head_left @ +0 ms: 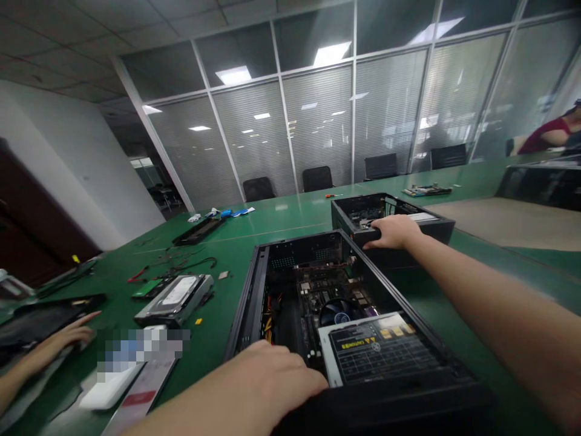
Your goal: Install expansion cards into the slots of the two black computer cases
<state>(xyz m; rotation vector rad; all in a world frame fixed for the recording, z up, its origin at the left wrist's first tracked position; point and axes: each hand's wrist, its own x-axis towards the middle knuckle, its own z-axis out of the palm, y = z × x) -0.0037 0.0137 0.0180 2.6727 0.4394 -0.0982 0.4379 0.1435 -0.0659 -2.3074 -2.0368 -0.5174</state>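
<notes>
Green worktop (285, 209) across frame. Large open computer case (249, 284), lower centre; second open case (340, 221), right of centre, behind it. Power supply (376, 357) in front one, lower right. Left hand (276, 369) over front case's near edge, can't tell if grip clamped. Right hand (394, 231): grip clamped on rear case's rim. Fan (341, 312), centre.
</notes>
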